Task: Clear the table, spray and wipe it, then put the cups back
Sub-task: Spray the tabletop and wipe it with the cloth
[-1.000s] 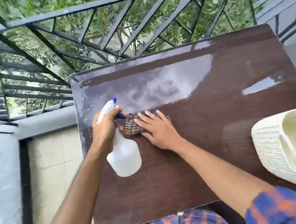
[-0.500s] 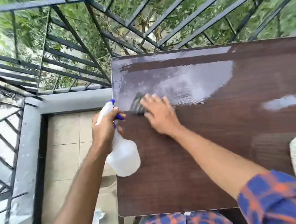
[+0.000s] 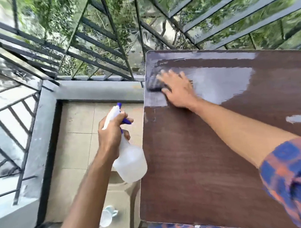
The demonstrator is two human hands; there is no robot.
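In the head view you are at the wiping step. Your right hand [image 3: 177, 90] lies flat, its fingers [image 3: 168, 73] spread and straight, pressing the cloth [image 3: 154, 86] onto the bench [image 3: 202, 154] at its far left corner. Both are blurred, so I cannot tell how the cloth is folded. A wet sheen [image 3: 220, 84] covers the far strip of the bench, while the near part looks dark and dry.

Your left hand [image 3: 111, 132] hangs off the bench's left edge over the tiled floor [image 3: 77, 145]. Its fingers are wrapped round the neck of the spray bottle [image 3: 130, 161], beside the blue trigger.

No cup is on the bench. One pale cup [image 3: 108, 217] sits on the floor under your left forearm, near the bench's near left corner.

The next move, as I judge it, is to draw the cloth through the sheen, rightward and toward you, until no wet patch is left. Then set down the bottle and cloth so your hands are free for the cups.
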